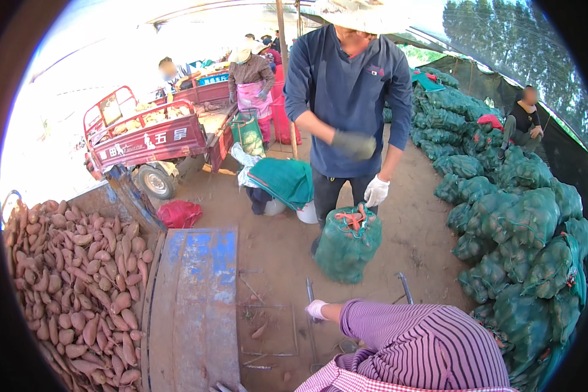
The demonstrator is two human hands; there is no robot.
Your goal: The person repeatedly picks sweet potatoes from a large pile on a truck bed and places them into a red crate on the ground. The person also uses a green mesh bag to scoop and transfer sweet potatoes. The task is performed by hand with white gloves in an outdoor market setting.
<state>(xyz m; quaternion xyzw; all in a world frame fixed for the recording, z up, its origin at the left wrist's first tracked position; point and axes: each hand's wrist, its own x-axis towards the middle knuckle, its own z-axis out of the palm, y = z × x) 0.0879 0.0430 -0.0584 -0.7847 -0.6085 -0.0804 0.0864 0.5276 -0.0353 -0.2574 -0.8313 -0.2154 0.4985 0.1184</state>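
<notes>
Only the gloved fingertips of what appears to be my left hand (227,387) show at the bottom edge, by the worn blue metal panel (196,304); whether they hold anything is unclear. My right hand is out of view. Left of the panel lies a large heap of sweet potatoes (85,294). Ahead, a green mesh sack (349,250) of sweet potatoes stands upright, tied with red cord. A person in a dark blue top (353,98) has one white-gloved hand just above it. A bent-over person in a striped top (421,343) grips a metal frame's handle (310,291) with a white-gloved hand.
Filled green mesh sacks (514,215) are piled along the right, with a person (523,117) sitting on them. A red three-wheeled cargo vehicle (152,134) stands at the back left. A red sack (180,213) and white buckets (307,212) are on the dirt ground.
</notes>
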